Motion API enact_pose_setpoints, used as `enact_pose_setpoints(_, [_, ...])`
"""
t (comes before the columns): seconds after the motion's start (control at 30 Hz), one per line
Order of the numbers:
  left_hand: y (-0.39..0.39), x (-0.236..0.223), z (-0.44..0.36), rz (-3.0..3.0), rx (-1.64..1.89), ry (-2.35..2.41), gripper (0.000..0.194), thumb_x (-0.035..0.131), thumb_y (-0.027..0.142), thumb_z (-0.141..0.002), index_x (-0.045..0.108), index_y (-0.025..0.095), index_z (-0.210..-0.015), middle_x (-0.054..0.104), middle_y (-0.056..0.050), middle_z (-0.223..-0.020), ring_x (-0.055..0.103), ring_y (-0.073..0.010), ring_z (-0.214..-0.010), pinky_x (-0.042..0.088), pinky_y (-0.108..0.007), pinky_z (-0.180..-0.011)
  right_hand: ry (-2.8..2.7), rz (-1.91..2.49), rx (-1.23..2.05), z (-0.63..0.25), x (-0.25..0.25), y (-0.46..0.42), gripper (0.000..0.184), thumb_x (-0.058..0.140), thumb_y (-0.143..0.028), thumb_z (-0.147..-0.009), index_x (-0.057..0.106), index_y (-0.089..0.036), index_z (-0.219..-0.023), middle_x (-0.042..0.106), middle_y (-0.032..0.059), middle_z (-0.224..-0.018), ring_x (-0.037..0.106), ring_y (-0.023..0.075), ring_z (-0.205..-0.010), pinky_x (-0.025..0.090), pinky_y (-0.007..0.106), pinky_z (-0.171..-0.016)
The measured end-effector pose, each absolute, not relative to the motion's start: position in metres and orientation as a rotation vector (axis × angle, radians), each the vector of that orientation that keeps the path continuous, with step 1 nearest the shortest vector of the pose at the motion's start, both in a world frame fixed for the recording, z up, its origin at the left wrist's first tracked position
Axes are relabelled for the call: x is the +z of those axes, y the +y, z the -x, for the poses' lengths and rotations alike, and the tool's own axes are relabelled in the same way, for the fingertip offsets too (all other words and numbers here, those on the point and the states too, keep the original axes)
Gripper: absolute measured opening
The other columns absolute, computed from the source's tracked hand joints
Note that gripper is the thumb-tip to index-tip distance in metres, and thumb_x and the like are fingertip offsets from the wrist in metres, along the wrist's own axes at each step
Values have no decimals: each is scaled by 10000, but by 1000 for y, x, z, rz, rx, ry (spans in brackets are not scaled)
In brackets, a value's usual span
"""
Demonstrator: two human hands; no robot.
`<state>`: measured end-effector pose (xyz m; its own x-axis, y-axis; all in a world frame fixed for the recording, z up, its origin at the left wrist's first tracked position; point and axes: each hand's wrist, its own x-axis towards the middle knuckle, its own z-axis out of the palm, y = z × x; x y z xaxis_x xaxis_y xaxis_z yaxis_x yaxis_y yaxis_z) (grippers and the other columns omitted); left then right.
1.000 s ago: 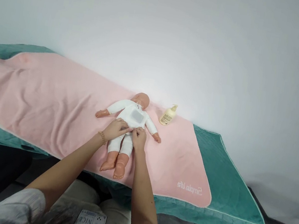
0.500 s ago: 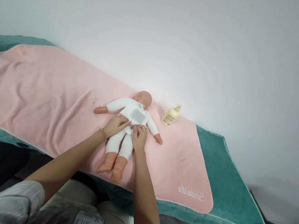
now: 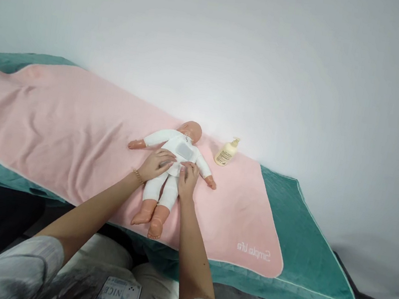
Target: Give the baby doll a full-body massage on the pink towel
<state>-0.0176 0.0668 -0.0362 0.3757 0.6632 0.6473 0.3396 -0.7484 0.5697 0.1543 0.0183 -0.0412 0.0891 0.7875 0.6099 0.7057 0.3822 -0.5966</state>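
A baby doll (image 3: 176,167) in a white cloth body lies on its back on a pink blanket (image 3: 227,214), head toward the wall and feet toward me. A grey patch (image 3: 185,151) shows on its chest. My left hand (image 3: 157,164) rests on one side of the belly, fingers stretched out, thumb apart. On the belly's other side lies my right hand (image 3: 189,178), its fingers slightly bent over the white cloth and holding nothing that I can see.
A pale yellow pump bottle (image 3: 226,153) stands on the blanket right of the doll's head. Beneath the blanket is a green cover (image 3: 307,237). A white wall (image 3: 238,49) rises behind. Folds ripple through the blanket at left.
My left fingers have spread and flattened on the belly, slightly farther up. My right hand has moved little. The view has shifted slightly; doll and bottle stay in place.
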Motion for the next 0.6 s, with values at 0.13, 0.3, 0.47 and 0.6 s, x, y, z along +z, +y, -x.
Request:
enact_pose_setpoints(0.13, [73,-40,15,-2306,1283,900,283,474,368,-916,703,208,-966,723,-65,-1024,608,-245,-1018,430,-445,-980,-1672,1355,111,-155,-43,22,285,422,-290,-950,687,-188,-935,637,70,-1017,536,207,-1009,368,346,-960])
enact_pose_setpoints(0.3, [75,-44,14,-2322,1261,920,287,477,375,-910,695,196,-961,721,-64,-1004,609,-246,-999,426,-452,-980,-1687,1354,105,-157,-46,24,264,434,-278,-946,680,-192,-905,649,61,-994,544,204,-986,378,343,-955])
enact_pose_setpoints(0.47, [69,-41,17,-2357,1247,913,317,482,366,-909,658,198,-1112,645,-67,-1227,537,-246,-1163,360,-454,-1067,-1660,1336,84,-156,-48,21,280,433,-308,-950,626,-186,-1113,599,96,-1182,490,218,-1161,327,374,-1044])
enact_pose_setpoints(0.6, [69,-41,17,-2361,1216,950,360,463,357,-917,628,194,-1192,602,-74,-1298,489,-250,-1225,324,-461,-1098,-1641,1326,101,-156,-49,22,318,427,-341,-955,599,-182,-1171,600,103,-1205,483,225,-1187,310,391,-1063])
